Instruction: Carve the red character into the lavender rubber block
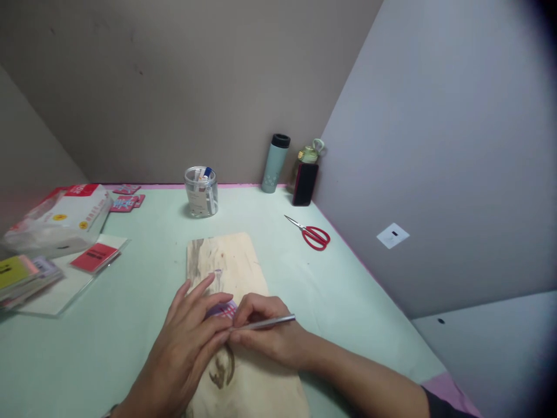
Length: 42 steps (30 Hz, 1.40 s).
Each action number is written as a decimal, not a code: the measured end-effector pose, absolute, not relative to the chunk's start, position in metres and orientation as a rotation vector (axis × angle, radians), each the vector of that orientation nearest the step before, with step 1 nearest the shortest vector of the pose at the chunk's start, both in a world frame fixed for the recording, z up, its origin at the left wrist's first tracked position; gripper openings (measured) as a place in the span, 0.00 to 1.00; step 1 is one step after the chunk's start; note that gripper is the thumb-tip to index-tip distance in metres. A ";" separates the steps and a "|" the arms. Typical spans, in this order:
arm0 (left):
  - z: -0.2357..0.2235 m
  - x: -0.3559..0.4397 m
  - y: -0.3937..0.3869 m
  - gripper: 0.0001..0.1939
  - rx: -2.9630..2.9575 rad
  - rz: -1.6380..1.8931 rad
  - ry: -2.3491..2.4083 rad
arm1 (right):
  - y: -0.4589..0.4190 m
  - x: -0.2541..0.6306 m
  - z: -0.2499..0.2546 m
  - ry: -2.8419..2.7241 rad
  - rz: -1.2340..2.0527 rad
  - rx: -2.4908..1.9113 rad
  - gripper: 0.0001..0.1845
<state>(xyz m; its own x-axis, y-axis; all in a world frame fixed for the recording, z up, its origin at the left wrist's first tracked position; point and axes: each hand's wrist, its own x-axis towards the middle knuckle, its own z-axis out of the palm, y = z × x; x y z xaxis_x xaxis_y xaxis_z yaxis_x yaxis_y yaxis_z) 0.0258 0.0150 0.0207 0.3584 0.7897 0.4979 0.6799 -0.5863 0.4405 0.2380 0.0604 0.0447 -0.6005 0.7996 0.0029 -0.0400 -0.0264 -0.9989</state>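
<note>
A pale wooden board (226, 261) lies lengthwise on the green table. My right hand (265, 337) is closed around a thin silver craft knife (272, 321), its tip pointing left at a small pink and purple paper piece (223, 310) on the board. My left hand (191, 337) rests on the board with fingers stretched flat, pressing beside that paper piece. Most of the paper is hidden under my fingers.
Red-handled scissors (314, 234) lie to the right of the board. A clear jar of pens (201, 191), a grey-green flask (275, 164) and a dark red phone (304, 184) stand at the back. Packets and card stacks (61, 220) sit at the left. A wall runs close on the right.
</note>
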 end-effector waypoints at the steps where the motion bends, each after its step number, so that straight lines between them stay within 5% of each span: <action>1: 0.021 0.026 0.015 0.12 2.453 1.034 1.340 | 0.060 0.238 0.045 -1.635 1.689 -0.796 0.16; 10: 0.023 0.028 0.012 0.13 2.450 1.113 1.325 | 0.062 0.241 0.048 -1.604 1.660 -0.836 0.20; 16: 0.005 0.020 0.014 0.34 2.370 0.980 1.594 | 0.073 0.248 0.054 -1.388 1.660 -0.869 0.20; 42: -0.009 0.008 0.015 0.28 2.376 0.849 1.466 | 0.081 0.249 0.046 -1.559 1.759 -0.882 0.17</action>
<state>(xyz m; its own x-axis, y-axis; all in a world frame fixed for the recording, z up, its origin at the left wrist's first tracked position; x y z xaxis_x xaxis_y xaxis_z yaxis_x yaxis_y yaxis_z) 0.0082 0.0149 -0.0092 0.3344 0.8725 0.3563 0.7432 -0.4766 0.4696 0.2492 0.0815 0.0463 -0.5843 0.8078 -0.0785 -0.0189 -0.1102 -0.9937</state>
